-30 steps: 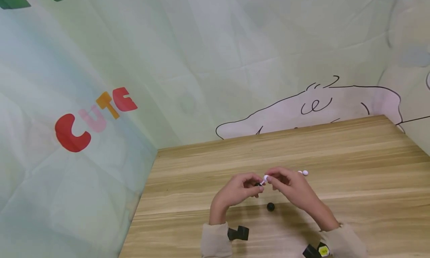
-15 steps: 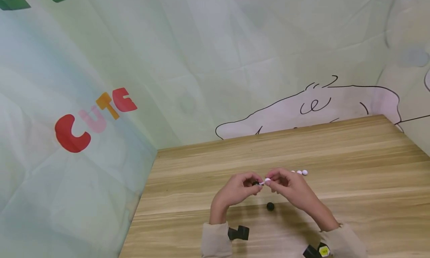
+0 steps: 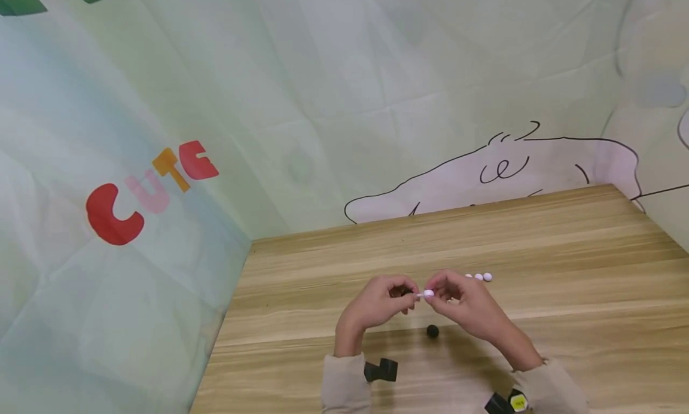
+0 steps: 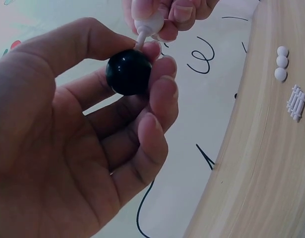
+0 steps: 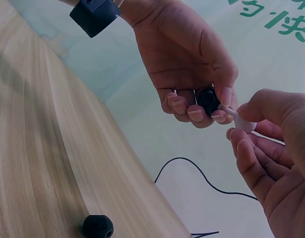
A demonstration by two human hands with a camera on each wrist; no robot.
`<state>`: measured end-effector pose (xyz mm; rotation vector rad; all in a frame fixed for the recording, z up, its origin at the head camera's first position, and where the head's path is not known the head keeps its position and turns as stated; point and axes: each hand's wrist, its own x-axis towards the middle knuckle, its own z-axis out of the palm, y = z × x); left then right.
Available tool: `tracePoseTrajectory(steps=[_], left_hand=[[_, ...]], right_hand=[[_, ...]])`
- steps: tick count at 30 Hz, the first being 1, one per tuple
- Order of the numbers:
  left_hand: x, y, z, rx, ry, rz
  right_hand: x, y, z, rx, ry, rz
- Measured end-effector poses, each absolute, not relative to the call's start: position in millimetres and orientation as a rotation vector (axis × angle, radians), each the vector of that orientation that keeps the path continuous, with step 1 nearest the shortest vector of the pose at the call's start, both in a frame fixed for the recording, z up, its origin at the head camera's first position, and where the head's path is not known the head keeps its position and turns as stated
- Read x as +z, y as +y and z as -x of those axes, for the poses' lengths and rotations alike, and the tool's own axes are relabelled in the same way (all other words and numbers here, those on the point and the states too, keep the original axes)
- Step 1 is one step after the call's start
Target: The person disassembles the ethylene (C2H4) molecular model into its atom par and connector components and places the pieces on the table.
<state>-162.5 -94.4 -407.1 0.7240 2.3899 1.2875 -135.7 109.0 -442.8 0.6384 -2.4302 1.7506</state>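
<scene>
My left hand [image 3: 379,303] holds a glossy black ball [image 4: 128,72] between thumb and curled fingers. A short white stick [image 4: 141,38] runs from that ball to a small white ball [image 5: 245,124]. My right hand [image 3: 468,306] pinches the white ball with thumb and fingertips. Both hands are raised above the wooden table, their fingertips close together. How deep the stick sits in either ball cannot be made out. Below the hands, a second black ball [image 3: 433,331] lies on the table; a hole shows in its side in the right wrist view.
Three white balls [image 4: 281,61] lie in a row on the wooden table [image 3: 301,270], beyond the right hand. Beside them is a small group of white sticks [image 4: 296,102]. A printed cloth backdrop [image 3: 323,103] rises behind the table's back edge.
The white ball has dropped slightly and the stick has gone from slanted to nearly level. The right hand has shifted a little, uncovering more white balls behind it. The black ball stays in the left hand.
</scene>
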Motion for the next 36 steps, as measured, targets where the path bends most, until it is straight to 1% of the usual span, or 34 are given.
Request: tracePoseTrajectory(steps=[25,28,32,36], left_hand=[[-409.6,-96.0,163.2,1.264,2.363,-0.726],[-410.1,-107.6,163.8,1.27,2.404,-0.684],[-410.0,-132.9,164.5,1.329,2.479,-0.556],[-410.3,-145.5,165.5,1.357,2.484,-0.542]], right_hand=[[-447.8,110.8,132.6,1.705,-2.374,-0.699],[-448.0,121.7,132.9,1.693,-2.382,-0.603],[-447.8,151.2,137.1,1.558,-2.444,-0.359],[-453.3,173.5,148.2,1.368,-2.546,-0.215]])
